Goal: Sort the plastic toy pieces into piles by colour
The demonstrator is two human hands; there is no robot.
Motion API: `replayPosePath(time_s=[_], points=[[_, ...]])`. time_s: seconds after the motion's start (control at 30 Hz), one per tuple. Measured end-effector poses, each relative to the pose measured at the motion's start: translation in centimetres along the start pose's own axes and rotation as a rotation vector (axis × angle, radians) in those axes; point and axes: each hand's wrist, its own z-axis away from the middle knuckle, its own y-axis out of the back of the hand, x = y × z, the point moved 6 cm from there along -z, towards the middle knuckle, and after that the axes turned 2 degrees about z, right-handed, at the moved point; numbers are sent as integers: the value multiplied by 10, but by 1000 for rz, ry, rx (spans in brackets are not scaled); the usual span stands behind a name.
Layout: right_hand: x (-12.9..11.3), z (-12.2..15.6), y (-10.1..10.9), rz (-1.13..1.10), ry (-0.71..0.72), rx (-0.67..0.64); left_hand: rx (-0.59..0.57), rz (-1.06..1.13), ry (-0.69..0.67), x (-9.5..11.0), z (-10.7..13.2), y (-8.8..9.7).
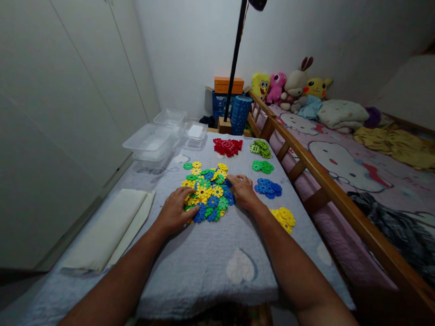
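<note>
A mixed heap of yellow, blue and green snowflake-shaped plastic discs (204,193) lies on the cloth-covered table. At its left edge is my left hand (175,210), thumb and fingers apart and touching the discs. On the heap's right side rests my right hand (243,191), its fingertips against the blue and yellow discs; whether it grips one is hidden. Single-colour piles lie around: red discs (227,146) at the back, light green discs (261,149), green discs (263,167), blue discs (268,188) and yellow discs (283,219) down the right.
Clear plastic containers (149,141) stand at the back left, with a smaller lidded box (196,131) beside them. A folded cream cloth (108,226) lies on the left. A wooden bed rail (299,161) runs along the right; a black pole (235,59) rises behind the table.
</note>
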Motion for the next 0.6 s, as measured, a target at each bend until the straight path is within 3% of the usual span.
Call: replayPosePath(time_s=[0.6], points=[[10,7,10,130,-58,-32,0,-8,-11,2,0,1]])
